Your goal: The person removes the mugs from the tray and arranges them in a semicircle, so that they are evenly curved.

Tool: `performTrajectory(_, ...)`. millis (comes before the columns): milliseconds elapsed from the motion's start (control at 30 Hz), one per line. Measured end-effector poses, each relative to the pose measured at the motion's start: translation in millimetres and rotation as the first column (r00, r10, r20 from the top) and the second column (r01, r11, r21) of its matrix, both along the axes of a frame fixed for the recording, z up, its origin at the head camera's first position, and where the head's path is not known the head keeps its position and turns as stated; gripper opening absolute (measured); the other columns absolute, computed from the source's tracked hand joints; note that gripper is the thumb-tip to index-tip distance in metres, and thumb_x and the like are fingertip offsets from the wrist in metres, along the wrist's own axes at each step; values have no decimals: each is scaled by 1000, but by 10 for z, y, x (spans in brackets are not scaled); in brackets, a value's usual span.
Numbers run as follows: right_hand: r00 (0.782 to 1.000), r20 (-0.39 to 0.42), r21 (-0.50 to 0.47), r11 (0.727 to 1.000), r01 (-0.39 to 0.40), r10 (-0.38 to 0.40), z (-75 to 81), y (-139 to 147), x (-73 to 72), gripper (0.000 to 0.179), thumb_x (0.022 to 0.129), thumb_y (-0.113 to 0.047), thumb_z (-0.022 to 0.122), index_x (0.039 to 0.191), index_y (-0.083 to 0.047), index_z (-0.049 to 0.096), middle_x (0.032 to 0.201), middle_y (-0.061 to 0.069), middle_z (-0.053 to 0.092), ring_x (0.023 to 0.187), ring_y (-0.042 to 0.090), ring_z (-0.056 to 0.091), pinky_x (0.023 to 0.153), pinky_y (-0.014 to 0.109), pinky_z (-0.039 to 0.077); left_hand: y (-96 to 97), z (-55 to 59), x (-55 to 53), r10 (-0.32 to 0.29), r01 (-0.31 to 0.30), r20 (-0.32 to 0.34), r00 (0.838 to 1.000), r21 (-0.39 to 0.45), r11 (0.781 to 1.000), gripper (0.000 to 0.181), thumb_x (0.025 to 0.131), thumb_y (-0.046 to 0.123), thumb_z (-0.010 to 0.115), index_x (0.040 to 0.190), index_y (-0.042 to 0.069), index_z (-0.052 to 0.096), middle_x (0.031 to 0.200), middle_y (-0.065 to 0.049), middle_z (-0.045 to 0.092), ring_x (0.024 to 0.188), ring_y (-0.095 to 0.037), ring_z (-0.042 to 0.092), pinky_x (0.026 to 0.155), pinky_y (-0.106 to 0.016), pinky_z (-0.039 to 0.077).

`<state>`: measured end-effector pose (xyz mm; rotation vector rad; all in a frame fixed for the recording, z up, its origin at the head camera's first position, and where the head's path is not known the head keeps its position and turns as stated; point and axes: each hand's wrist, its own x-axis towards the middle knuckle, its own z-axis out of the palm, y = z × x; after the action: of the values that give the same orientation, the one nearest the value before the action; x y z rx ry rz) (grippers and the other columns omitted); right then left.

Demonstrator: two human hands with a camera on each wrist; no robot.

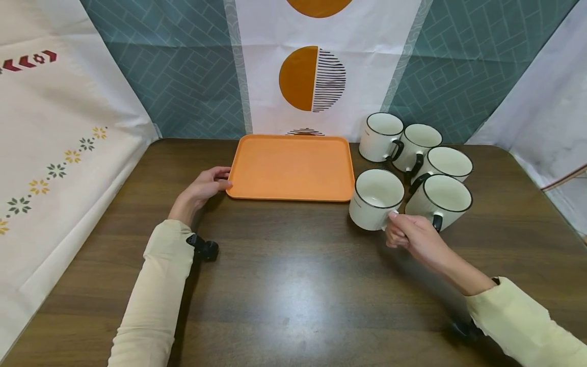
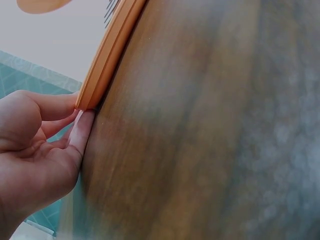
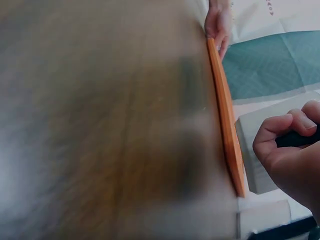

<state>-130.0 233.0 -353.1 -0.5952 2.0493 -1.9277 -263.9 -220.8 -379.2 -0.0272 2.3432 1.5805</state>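
A flat orange tray [image 1: 293, 168] with a raised rim lies at the back of the table. My left hand [image 1: 206, 186] holds its left edge near the front corner, thumb and fingers at the rim, as the left wrist view shows closely at the tray's rim [image 2: 100, 70]. Just off the tray's front right corner is a white enamel-style mug [image 1: 373, 204] with a dark rim. Its dark handle [image 3: 292, 139] is gripped by my right hand [image 1: 415, 237], whose curled fingers hide most of it in the head view. The mug looks upright; whether it touches the table is unclear.
Several matching white mugs stand close together at the back right, the nearest mug [image 1: 442, 201] right beside the held one. A patterned cloth [image 1: 316, 76] hangs behind the table [image 1: 284, 285], and a white cloth [image 1: 59, 168] hangs at the left.
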Motion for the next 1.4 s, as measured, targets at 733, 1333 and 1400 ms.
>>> performTrajectory(733,999,-9,-102,994,-50,49,-206,363,218,40,107,-7,21,68,0,25,63,12,22,60,29,26,61,41,27,14,-13,2,-17,17,-6,1000,-11,1000,58,98,3,52,149,-5,24,139,-24,33,119,-31,42,103,-37,36)
performTrajectory(1333,997,45,53,996,66,-69,-162,459,252,43,108,-18,29,76,10,37,68,9,40,65,22,46,61,31,45,6,-26,-10,-9,9,-8,1000,-6,1000,57,98,2,51,148,-5,26,138,-25,34,118,-30,42,104,-38,35)
performTrajectory(1400,991,66,134,985,111,-120,-130,458,260,44,108,-21,31,80,10,44,73,7,47,67,20,52,62,31,50,9,-22,-8,-9,9,-7,1000,-6,1000,57,98,2,51,149,-5,26,138,-25,34,119,-31,42,105,-39,34)
